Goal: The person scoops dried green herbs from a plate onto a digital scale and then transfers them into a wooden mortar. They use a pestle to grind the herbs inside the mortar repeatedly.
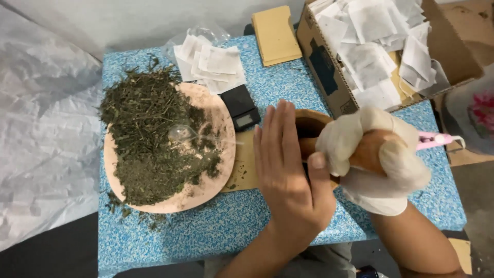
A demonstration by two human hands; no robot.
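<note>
My bare left hand point(288, 170) is flat and open, fingers straight and together, pressed edge-on against the 9 o'clock side of the brown wooden mortar bowl point(309, 126); it grips nothing. My right hand point(375, 159), in a loose white glove, is closed tight around the brown wooden pestle point(368, 152), which angles into the bowl from 3 o'clock. I cannot see what is in the bowl.

The risks, as I judge them: the left hand only braces the bowl and does not hold it, so a hard push of the pestle could skid it toward the round pale wooden tray point(216, 170) heaped with dried green leaf pieces point(149, 139) at 9 o'clock, scattering leaf over the blue speckled tabletop point(216, 226). The baggy glove might slip on the pestle. The pink-handled tool point(437, 139) just behind my right hand at 3 o'clock sits near the table edge and could be knocked off. The small black pocket scale point(241, 107) at 11 o'clock is close enough to catch spilled crumbs.
</note>
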